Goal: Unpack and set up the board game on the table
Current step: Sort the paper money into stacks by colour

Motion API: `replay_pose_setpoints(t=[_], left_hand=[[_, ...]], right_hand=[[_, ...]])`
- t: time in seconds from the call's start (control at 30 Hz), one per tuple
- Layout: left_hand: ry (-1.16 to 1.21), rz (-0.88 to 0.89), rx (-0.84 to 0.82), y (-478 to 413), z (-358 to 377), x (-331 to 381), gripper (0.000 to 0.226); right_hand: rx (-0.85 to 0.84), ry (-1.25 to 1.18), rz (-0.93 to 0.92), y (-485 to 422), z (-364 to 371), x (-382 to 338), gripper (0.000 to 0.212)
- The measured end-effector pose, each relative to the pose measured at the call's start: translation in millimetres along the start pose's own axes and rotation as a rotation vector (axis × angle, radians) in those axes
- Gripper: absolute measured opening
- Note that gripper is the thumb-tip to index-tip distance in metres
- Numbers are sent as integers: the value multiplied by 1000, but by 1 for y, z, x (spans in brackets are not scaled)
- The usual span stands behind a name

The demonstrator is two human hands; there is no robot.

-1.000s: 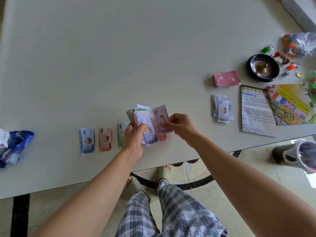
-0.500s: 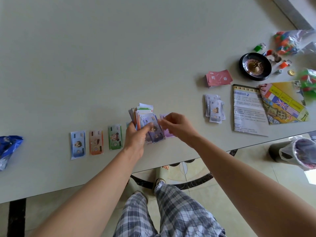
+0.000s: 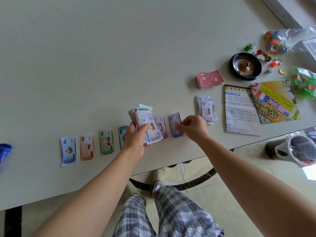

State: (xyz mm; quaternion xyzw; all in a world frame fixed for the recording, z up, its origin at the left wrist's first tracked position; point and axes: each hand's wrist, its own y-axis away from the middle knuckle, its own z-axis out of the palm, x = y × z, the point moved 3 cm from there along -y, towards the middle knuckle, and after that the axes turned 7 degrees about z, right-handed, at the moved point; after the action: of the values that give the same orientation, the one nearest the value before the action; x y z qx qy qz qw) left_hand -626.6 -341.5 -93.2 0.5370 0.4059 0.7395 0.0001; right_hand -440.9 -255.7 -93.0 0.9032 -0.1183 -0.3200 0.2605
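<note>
My left hand point(image 3: 136, 139) grips a fanned stack of play money point(image 3: 147, 118) just above the table point(image 3: 102, 57). A row of single notes lies along the near edge: blue point(image 3: 68, 150), orange point(image 3: 87, 147), green point(image 3: 106, 142) and a teal note point(image 3: 121, 135) half hidden by my left hand. A pale purple note point(image 3: 162, 124) lies just right of the stack. My right hand point(image 3: 195, 128) pinches a second purple note point(image 3: 174, 123), which lies flat on the table further right.
Right of my hands lie a small pile of notes point(image 3: 206, 108), red cards point(image 3: 209, 79), a rules sheet point(image 3: 239, 110), the folded board point(image 3: 273, 101), a roulette wheel point(image 3: 245, 65) and bags of plastic pieces point(image 3: 275, 41). A blue bag point(image 3: 4, 151) lies far left. A bin point(image 3: 297, 151) stands on the floor.
My right hand drew a purple note from the stack and brought it down to the table. Two purple notes now lie right of the stack, and my right hand has shifted right.
</note>
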Motion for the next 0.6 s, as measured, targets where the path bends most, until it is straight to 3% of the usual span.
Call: replay_pose_setpoints(t=[0.2, 0.27, 0.33, 0.4, 0.6], left_hand=[[30, -3, -55, 2, 10, -2, 24], [39, 6, -51, 1, 15, -2, 26], [39, 8, -46, 1, 20, -2, 29], [30, 12, -52, 2, 25, -3, 34], [31, -17, -45, 1, 40, -1, 16]], right_hand=[[135, 168, -37, 3, 1, -1, 37], [-1, -58, -140, 4, 4, -6, 29], [-258, -328, -179, 10, 8, -14, 21], [-412, -413, -176, 15, 12, -19, 18], [-356, -479, -84, 11, 3, -13, 22]])
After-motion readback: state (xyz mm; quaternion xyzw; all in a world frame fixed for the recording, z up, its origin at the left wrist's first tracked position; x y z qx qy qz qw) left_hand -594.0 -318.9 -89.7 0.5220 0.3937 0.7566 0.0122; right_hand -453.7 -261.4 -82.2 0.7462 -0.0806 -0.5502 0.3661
